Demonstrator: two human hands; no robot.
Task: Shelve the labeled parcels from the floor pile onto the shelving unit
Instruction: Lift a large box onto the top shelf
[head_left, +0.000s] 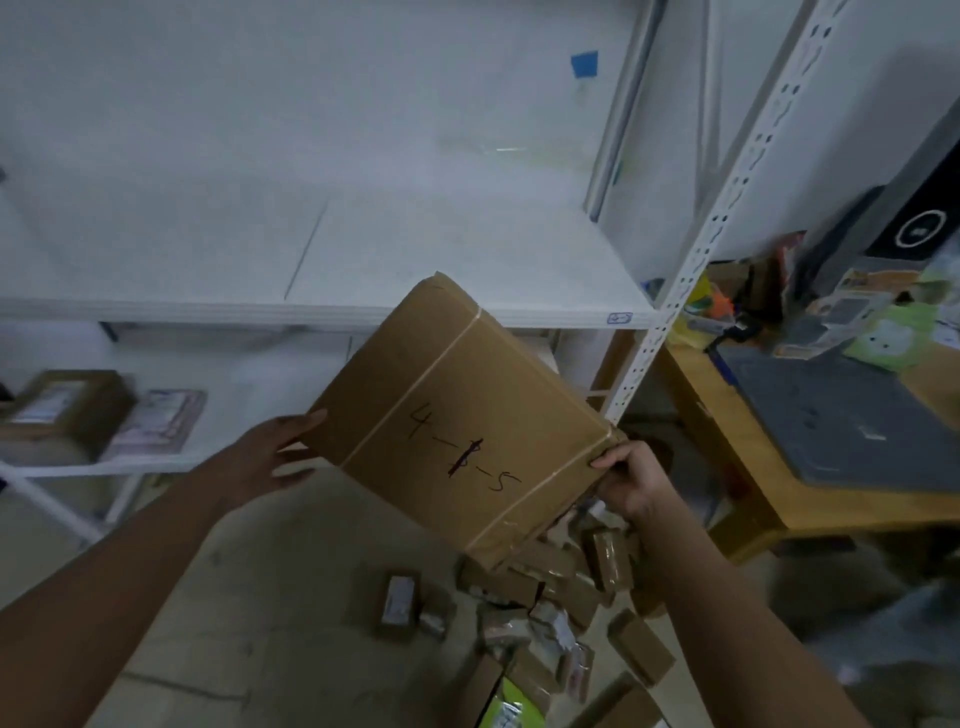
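Observation:
I hold a large brown cardboard parcel tilted in front of me, with "4-1-5" handwritten on its top and clear tape across it. My right hand grips its near right corner. My left hand rests flat against its left edge, fingers spread. The parcel hangs just below the front lip of a white shelf board of the shelving unit. Below it, the floor pile of several small brown parcels lies scattered.
A white perforated upright of the shelving stands right of the parcel. On a lower shelf at left sit a brown box and a pale mailer. A wooden table with a grey mat and clutter is at right.

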